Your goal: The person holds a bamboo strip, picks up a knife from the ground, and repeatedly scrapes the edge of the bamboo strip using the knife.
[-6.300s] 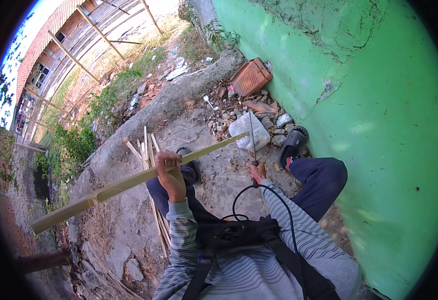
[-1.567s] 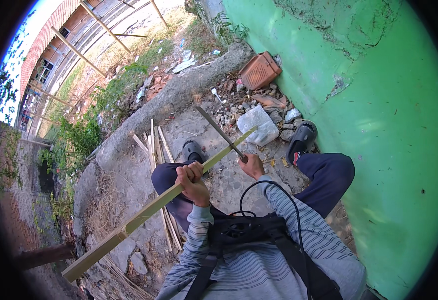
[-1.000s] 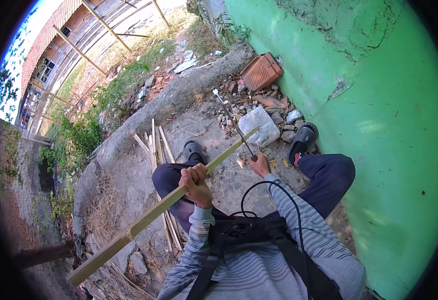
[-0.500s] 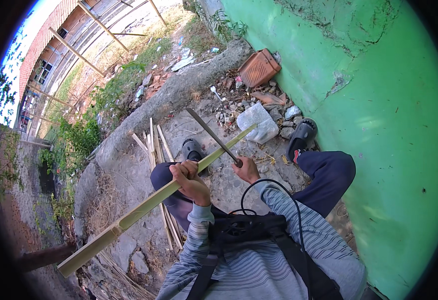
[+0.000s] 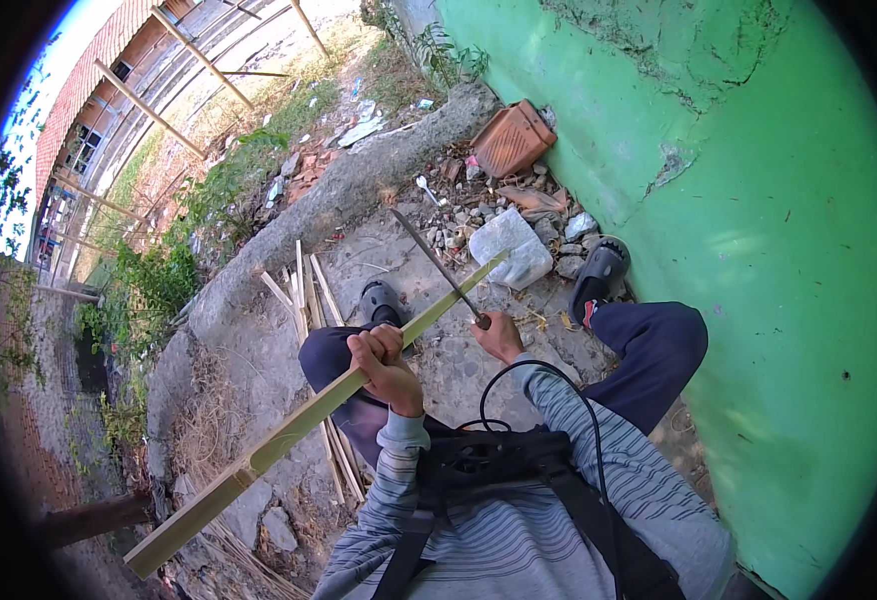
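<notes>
A long pale-green split bamboo strip [image 5: 299,422] slants across my lap, from the lower left up to the white bundle. My left hand [image 5: 386,372] is closed round it near its middle, above my left knee. A joint ring shows on the strip's lower part. My right hand [image 5: 500,337] grips the handle of a long, narrow, dark knife [image 5: 427,250]. Its blade points up and left, crossing the bamboo just ahead of my right hand. From this angle I cannot tell whether the edge touches the strip.
Several thin bamboo strips [image 5: 311,290] lie on the ground beside my left leg. Ahead are a white plastic-wrapped bundle [image 5: 512,248], rubble and a broken orange-brown pot [image 5: 515,138]. A green wall [image 5: 759,260] rises at my right. A low concrete kerb [image 5: 289,215] curves past on the left.
The strip's lower end has shifted slightly right and down. The knife blade has tilted a little, its tip now slightly farther right. Both hands keep their hold.
</notes>
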`<state>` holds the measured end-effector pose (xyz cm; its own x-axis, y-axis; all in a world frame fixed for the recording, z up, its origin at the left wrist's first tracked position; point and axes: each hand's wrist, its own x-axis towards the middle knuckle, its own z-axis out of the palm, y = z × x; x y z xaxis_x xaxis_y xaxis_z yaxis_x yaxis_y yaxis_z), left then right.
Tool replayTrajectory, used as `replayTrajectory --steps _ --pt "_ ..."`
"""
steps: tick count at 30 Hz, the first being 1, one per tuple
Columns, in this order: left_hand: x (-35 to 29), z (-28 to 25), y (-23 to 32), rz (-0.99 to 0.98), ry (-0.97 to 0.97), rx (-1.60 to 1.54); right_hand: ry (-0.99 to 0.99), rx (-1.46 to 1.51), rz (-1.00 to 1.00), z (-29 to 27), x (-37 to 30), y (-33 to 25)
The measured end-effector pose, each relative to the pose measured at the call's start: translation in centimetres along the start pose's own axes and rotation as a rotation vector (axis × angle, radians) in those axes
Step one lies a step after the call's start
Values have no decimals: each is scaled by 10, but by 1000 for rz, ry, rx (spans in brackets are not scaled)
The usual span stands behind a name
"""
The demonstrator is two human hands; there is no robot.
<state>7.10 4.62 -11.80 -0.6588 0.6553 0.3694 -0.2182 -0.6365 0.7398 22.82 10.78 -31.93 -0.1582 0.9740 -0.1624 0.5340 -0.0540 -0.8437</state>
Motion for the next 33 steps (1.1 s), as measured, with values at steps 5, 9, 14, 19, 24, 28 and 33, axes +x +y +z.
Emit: replayTrajectory --steps 5,9,14,19,24,28,33 --pt "3 -7 1 11 35 16 -35 12 -7 -1 -1 -11" --pt "2 -8 2 11 -6 14 -81 60 -184 -3 -13 -40" --pt "1 -6 -2 6 -26 -13 -33 2 -2 0 11 10" --pt "5 -13 0 -6 39 7 -20 -53 34 2 14 21" --pt "2 -21 2 -1 -1 -1 -68 -31 -138 3 -2 -21" --pt "0 -16 7 21 -41 9 -72 -12 -126 4 3 -19" --pt "-1 -25 -1 -27 3 -39 1 -27 66 8 19 29"
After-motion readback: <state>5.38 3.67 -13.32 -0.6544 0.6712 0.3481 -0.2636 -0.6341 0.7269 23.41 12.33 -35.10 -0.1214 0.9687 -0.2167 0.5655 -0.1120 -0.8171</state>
